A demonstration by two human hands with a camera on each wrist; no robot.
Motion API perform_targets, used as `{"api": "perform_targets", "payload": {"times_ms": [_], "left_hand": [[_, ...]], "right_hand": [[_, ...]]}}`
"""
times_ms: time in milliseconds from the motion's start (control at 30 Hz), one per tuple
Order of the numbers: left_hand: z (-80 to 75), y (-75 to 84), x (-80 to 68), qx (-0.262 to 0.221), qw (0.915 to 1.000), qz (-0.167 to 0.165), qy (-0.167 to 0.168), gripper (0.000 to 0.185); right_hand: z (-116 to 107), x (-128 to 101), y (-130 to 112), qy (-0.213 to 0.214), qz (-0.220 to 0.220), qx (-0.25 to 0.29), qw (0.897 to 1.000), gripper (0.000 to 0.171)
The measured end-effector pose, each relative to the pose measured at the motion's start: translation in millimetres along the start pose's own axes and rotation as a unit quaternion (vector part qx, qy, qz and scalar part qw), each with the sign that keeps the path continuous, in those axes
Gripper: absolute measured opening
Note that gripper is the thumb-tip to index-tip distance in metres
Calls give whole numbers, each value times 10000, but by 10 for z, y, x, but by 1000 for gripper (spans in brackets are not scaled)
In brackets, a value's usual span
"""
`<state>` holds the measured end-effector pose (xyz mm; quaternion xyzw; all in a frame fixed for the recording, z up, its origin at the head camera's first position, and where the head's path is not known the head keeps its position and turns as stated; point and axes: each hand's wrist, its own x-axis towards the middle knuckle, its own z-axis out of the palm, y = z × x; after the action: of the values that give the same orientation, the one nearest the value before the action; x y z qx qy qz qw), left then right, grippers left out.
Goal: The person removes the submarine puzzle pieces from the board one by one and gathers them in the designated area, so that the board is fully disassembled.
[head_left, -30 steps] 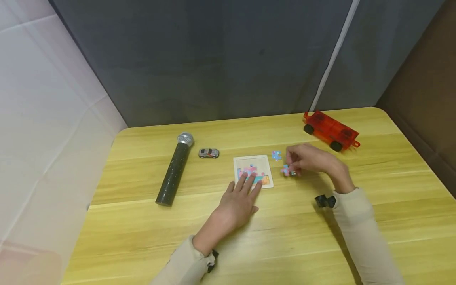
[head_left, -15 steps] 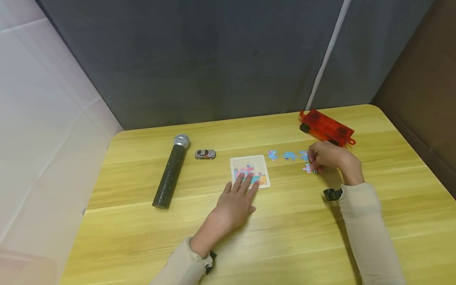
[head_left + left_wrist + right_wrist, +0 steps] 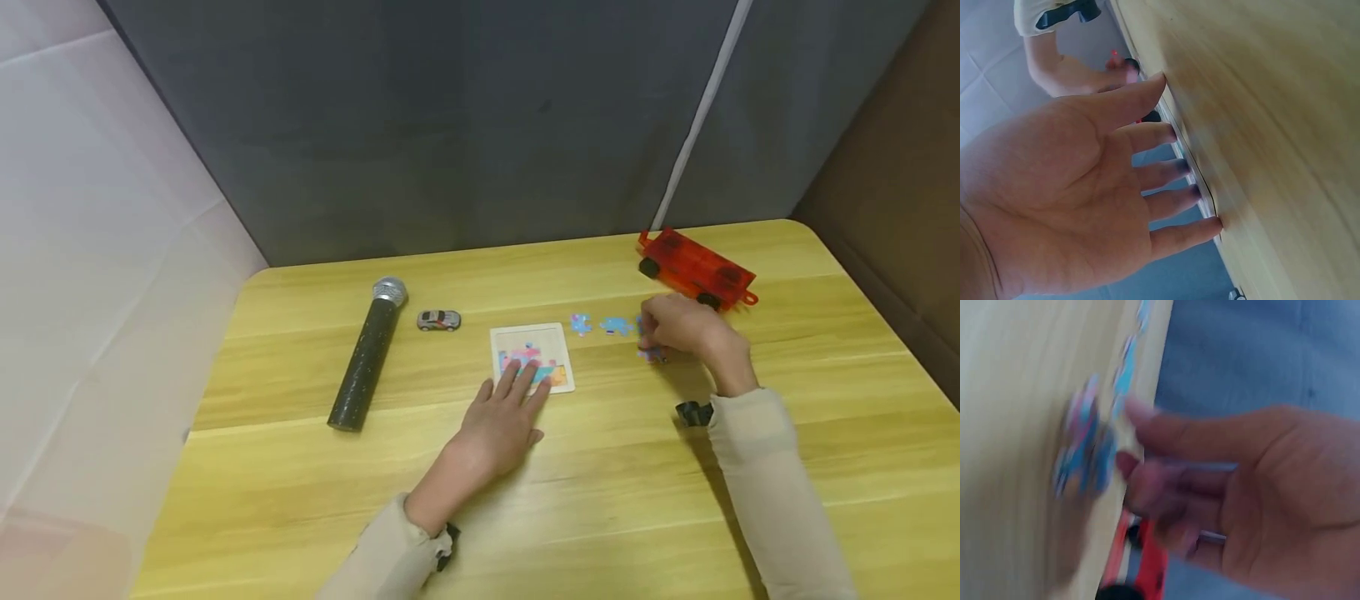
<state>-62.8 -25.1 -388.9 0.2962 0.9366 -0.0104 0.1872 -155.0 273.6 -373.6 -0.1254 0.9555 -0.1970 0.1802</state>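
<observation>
1. We see the left hand lying flat, with its fingers straight and spread a little. Its fingertips rest on the near part of the small puzzle tray.
2. The tray is in the middle of the table. The near part of it has bright puzzle bits in it, pink, blue, teal and orange. We see bare wood in the far part.
3. The right hand is bent down over the pink and blue pieces, off to the right of the tray. Its fingers are curled, with the thumb and first finger close together. The right wrist view is blurry there, so we can't tell if they pinch a piece.
4. Between the tray and the right hand, we see two more loose pieces in a row. One bumpy piece is just beside the tray, and one blue piece is nearer the hand.
5. The red toy wagon is just behind the right hand.
6. On our left, we see a black microphone and a little toy car near its silver top.
</observation>
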Motion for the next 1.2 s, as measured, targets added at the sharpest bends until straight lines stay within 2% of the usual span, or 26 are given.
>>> {"api": "perform_targets", "payload": {"times_ms": [100,200,300,400,667,833,967,1133,1200], "left_hand": [[10,-10,7,-43,10000,-5,8,70],[10,-14,12,-13,10000,-46,-33,70],[7,-6,14,73,9998,-152,-109,70],[4,19,10,219,9992,-271,-195,69],[1,52,14,403,9983,-337,-243,70],[-7,42,15,363,9985,-338,-239,71],[-2,38,13,377,9984,-337,-241,71],[-6,46,23,486,9980,-330,-241,71],[-1,50,30,536,9977,-339,-252,71]], "right_hand": [[108,110,-261,332,-815,98,9961,12],[278,250,-558,286,-1520,224,9877,5],[434,352,-806,144,-1840,127,9827,17],[548,402,-957,158,-1689,-110,9854,26],[664,407,-1024,513,-1450,-196,9879,5],[678,446,-1014,566,-1469,287,9871,6],[659,457,-1006,491,-1630,788,9823,8],[489,393,-945,157,-1566,1556,9752,6],[395,352,-846,95,-1434,1526,9778,8]]}}
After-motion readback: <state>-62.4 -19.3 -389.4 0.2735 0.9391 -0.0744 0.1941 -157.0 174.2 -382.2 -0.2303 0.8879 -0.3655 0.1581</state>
